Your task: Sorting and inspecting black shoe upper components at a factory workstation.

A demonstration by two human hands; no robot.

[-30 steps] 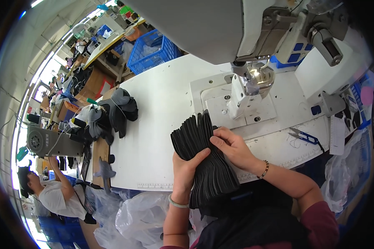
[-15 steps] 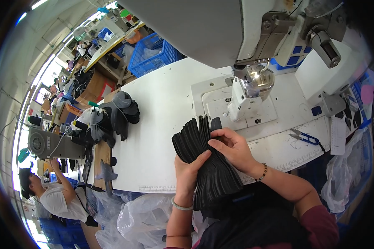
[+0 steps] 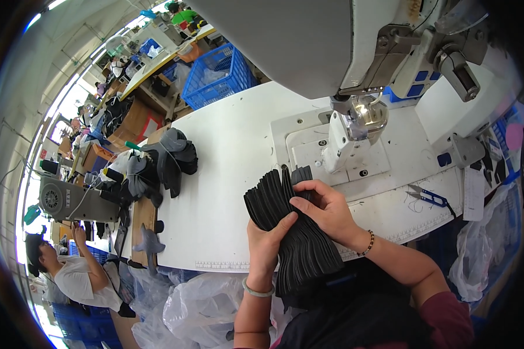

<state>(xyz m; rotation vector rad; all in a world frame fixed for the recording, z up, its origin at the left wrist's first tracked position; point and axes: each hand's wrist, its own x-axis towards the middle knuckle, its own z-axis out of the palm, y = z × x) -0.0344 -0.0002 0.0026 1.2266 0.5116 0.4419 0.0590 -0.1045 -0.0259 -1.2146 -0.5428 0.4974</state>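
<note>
White bench point(image 3: 227, 174), sewing machine point(image 3: 355, 52) at its far right. You hold a fanned stack of black fabric pieces point(image 3: 297, 232) over the near edge, just before the machine's needle plate point(image 3: 332, 151). Left hand point(image 3: 266, 244) clasps the stack from beneath, fingers closed on it; right hand point(image 3: 326, 206) pinches its top pieces. Judged soft, light, apt to slide apart: grip across the stack's middle. Blue snips point(image 3: 428, 196) lie right.

Black stack of fabric pieces point(image 3: 291, 232) near centre, white desk point(image 3: 227, 174), white and grey sewing machine point(image 3: 355, 52) at far right, blue-handled snips point(image 3: 428, 196) at right, blue crate point(image 3: 218, 72) far, grey-black fabric pile point(image 3: 157, 166) at left
</note>
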